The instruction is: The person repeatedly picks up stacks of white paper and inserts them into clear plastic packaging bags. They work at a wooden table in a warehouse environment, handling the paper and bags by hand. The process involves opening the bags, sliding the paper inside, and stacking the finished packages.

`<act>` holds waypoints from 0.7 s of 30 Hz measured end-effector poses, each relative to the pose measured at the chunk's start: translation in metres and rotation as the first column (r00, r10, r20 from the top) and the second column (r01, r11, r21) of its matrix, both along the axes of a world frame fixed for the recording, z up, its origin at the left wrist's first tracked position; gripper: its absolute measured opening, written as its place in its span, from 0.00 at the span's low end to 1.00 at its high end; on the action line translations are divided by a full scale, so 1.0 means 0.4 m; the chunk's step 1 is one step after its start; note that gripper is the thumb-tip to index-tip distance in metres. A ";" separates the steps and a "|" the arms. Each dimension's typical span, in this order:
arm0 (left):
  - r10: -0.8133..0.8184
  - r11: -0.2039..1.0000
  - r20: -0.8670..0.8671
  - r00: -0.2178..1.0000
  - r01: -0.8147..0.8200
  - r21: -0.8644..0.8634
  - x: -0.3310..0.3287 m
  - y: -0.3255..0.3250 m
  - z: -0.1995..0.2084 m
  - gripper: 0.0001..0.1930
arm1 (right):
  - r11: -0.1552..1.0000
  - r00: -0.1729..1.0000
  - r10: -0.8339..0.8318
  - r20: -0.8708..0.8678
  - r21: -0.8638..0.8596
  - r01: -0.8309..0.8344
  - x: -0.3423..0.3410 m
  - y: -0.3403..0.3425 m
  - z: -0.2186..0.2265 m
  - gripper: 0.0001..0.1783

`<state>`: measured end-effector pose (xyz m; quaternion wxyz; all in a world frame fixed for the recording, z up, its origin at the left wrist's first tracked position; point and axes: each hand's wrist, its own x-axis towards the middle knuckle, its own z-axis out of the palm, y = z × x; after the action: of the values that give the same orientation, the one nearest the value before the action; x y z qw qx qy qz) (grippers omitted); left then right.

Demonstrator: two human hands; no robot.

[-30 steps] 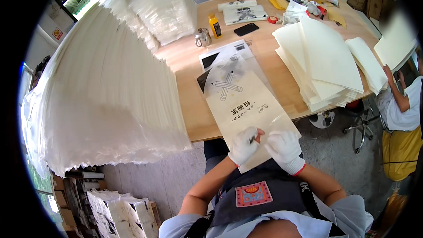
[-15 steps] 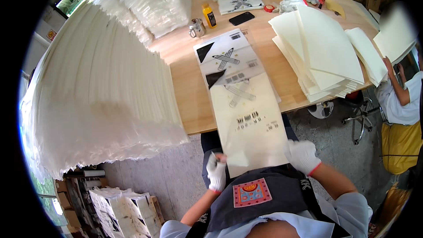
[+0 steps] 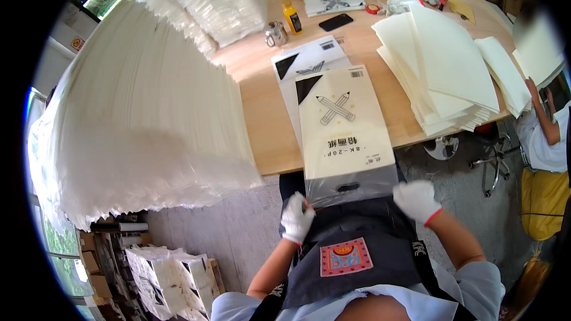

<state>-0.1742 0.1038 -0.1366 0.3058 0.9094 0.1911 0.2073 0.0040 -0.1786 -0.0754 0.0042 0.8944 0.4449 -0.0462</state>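
Observation:
A clear plastic bag (image 3: 351, 191), printed with crossed pencils and a black corner, lies across the table's near edge and reaches over my lap. Cream paper (image 3: 321, 164) fills most of it, leaving a see-through strip with a handle hole nearest me. My left hand (image 3: 297, 218), in a white knit glove, pinches the bag's near left corner. At the near right corner my gloved right hand (image 3: 416, 202) has its fingers closed on the bag's edge; the fingertips are partly hidden. Another printed bag (image 3: 282, 86) lies flat beneath, toward the far left.
A tall pile of clear bags (image 3: 154, 119) stands left. Cream sheets (image 3: 437, 71) lie fanned on the right. Farther back are a metal mug (image 3: 276, 35), an orange bottle (image 3: 292, 18) and a phone (image 3: 336, 22). A co-worker's arm (image 3: 544, 113) is at far right.
The cream paper has gone away from me into the bag, and the clear handle strip now shows at the near end. Both hands stay by the near corners. The view has shifted slightly.

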 end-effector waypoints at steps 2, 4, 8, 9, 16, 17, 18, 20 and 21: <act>-0.021 0.996 -0.232 0.973 0.001 -0.086 -0.088 -0.021 -0.034 0.08 | 0.984 0.954 -0.060 -0.295 -0.180 0.006 -0.048 -0.022 -0.028 0.12; -0.004 0.983 -0.242 0.970 -0.041 -0.181 -0.115 -0.014 -0.039 0.08 | 0.996 0.935 -0.080 -0.346 -0.065 0.061 -0.043 -0.058 -0.070 0.12; 0.279 0.663 -0.042 0.959 -0.224 -0.714 -0.029 0.035 -0.118 0.07 | 0.682 0.670 -0.333 -0.663 0.321 0.657 0.078 -0.035 -0.190 0.18; 0.329 0.536 -0.043 0.943 -0.224 -0.814 0.023 0.044 -0.117 0.10 | 0.739 0.783 -0.415 -0.463 0.332 0.587 0.100 -0.007 -0.203 0.17; -0.200 0.920 -0.103 0.974 0.150 -0.363 0.273 0.068 0.192 0.11 | 0.346 0.045 0.226 -0.973 0.123 0.930 0.130 0.126 -0.302 0.17; -0.250 0.930 -0.077 0.965 0.218 -0.296 0.297 0.048 0.288 0.10 | 0.357 0.024 0.297 -0.955 0.134 0.924 0.122 0.144 -0.336 0.18; -0.281 0.940 -0.058 0.958 0.263 -0.220 0.301 0.037 0.372 0.10 | 0.328 -0.068 0.475 -0.877 0.105 0.939 0.098 0.183 -0.335 0.18; -0.411 0.902 0.004 0.912 0.406 0.148 0.282 0.041 0.505 0.09 | 0.394 -0.219 0.676 -0.703 0.094 0.914 0.080 0.268 -0.220 0.23; -0.434 0.885 0.005 0.901 0.426 0.188 0.269 0.039 0.596 0.09 | 0.432 -0.297 0.736 -0.609 0.084 0.898 0.079 0.296 -0.136 0.25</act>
<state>-0.0664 0.1195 0.1019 0.2641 0.9481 -0.0421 0.1721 0.0356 -0.0601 -0.1296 -0.8185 0.2900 0.0345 -0.4946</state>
